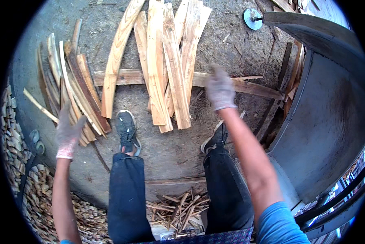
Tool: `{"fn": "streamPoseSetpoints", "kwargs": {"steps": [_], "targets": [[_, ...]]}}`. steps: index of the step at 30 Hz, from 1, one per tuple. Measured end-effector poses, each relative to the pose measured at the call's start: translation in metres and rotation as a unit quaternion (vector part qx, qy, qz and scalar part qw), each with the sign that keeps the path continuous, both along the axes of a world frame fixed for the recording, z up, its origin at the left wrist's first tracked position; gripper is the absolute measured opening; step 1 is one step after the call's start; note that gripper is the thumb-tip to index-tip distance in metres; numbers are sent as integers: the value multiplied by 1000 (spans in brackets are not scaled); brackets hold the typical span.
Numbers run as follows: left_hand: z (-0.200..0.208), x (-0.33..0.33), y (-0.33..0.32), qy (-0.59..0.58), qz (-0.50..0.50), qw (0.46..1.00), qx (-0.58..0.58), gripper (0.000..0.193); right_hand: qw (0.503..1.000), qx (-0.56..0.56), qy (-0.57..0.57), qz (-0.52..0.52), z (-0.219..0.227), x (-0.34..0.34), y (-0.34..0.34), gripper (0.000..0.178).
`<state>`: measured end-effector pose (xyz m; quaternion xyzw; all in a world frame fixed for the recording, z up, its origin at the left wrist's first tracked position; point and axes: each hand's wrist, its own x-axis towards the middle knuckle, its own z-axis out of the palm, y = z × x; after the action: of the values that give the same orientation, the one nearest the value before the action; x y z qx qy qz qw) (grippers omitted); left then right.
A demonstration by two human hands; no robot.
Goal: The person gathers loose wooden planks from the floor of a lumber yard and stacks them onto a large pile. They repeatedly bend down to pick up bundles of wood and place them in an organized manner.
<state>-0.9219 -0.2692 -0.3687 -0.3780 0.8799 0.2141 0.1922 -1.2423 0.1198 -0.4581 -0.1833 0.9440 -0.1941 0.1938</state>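
At the left of the frame my gloved left hand is hovering open, fingers spread, beside the dark slat pile. In the upper middle, pale planks are lying across a crossbeam. My right hand is blurred, seemingly open, holding nothing.

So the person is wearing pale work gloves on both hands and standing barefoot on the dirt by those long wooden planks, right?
Not barefoot: the head view shows dark sneakers on the feet. The rest holds: pale gloves cover the left hand and right hand, beside the long wooden planks.
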Motion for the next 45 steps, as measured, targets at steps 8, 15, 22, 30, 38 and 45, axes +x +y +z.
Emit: {"fn": "streamPoseSetpoints", "kwargs": {"steps": [8, 15, 22, 30, 38, 45], "targets": [[-142, -50, 63, -23, 47, 990, -131, 85, 861, 483, -97, 128, -29, -154, 86, 50], [-120, -96, 153, 12, 26, 1000, 8, 75, 903, 395, -136, -100, -77, -171, 119, 75], [-111, -98, 195, 45, 152, 981, 114, 73, 947, 243, 51, -201, -86, -216, 118, 63], [-108, -102, 201, 75, 175, 958, 214, 77, 937, 32, 103, -332, -118, -240, 127, 69], [-112, -84, 197, 53, 162, 964, 203, 78, 964, 85, -251, 28, -115, -167, 55, 38], [-114, -91, 195, 93, 146, 964, 203, 77, 948, -3, -154, -280, -133, -244, 83, 27]]}}
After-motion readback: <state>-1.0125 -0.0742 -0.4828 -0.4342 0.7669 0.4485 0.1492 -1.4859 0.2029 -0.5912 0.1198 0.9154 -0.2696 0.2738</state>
